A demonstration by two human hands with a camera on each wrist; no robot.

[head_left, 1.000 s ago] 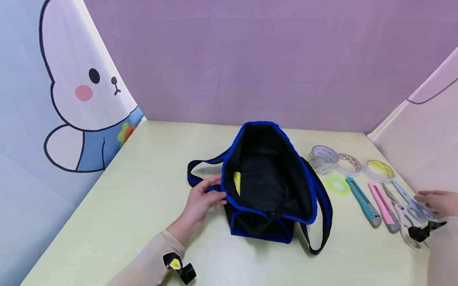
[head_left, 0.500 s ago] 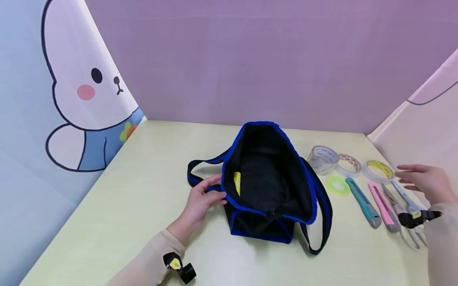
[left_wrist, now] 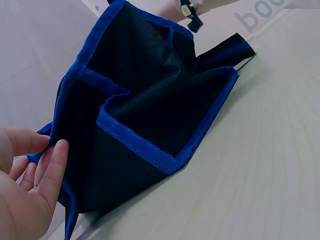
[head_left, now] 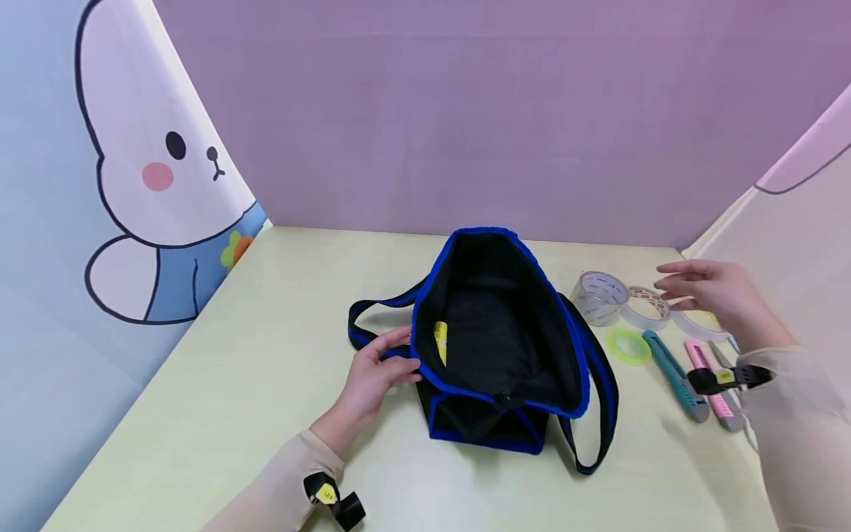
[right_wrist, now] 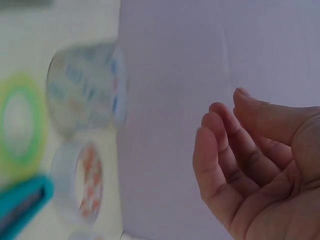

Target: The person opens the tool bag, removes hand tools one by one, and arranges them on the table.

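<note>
A black fabric bag with blue trim (head_left: 499, 255) gapes upward on the table, its blue-edged pocket (left_wrist: 137, 140) showing in the left wrist view. My left hand (head_left: 368, 377) pinches its left rim between thumb and fingers. Inside that rim shows a small yellow patch (head_left: 441, 340). My right hand (head_left: 721, 295) is raised over the tape rolls, palm hollow and fingers loosely bent, holding nothing. Closest to its fingertips are a white tape roll with a red-patterned core (head_left: 648, 323) and a wide clear tape roll (head_left: 592, 304). A yellow-cored tape roll (head_left: 701, 329) is partly hidden beneath the hand.
In front of the rolls lie a thin green tape ring (head_left: 613, 347), a teal utility knife (head_left: 674, 377) and a pink utility knife (head_left: 699, 357). Scissors are mostly covered by the right forearm. The bag's strap (head_left: 606, 399) loops out toward the knives. A purple backdrop (head_left: 465, 133) stands behind.
My right hand has lifted from the scissors and travelled left and away from me to above the tape rolls. The left hand and the bag have stayed in place.
</note>
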